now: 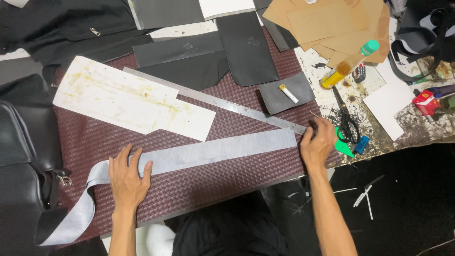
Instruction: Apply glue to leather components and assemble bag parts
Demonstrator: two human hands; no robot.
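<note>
Two hands down on the work: left hand [127, 178] flat, fingers spread, pressing on a long grey strip [208, 152] near its left end; right hand [316, 142] curled at the strip's right end, at the tip of a long steel ruler [215, 101]. Right hand's fingers fold inward and hide whatever they pinch; a thin stick pokes out just above the knuckles, can't tell what it is. Strip lies across a maroon woven sheet [189, 182], its left tail curling off the table edge and hanging. Ruler runs diagonally above the strip, partly under a glue-stained white paper pattern [128, 99]. Further up: dark grey leather pieces [246, 47], one small piece carrying a white stick with a yellow tip [287, 93], kind unclear. Right of that: black scissors [346, 121], amber glue bottle with green cap [348, 64], a stack of brown card patterns [332, 23] cut off by the top edge, white card [388, 102], red packet [425, 102]. A small green scrap and a blue item lie beside the scissors, too small to identify. Black bag [23, 142] sits at far left, partly out of view. Tabletop [322, 66] is white, heavily stained and burn-marked. Floor below is dark with white scraps [365, 196].
</note>
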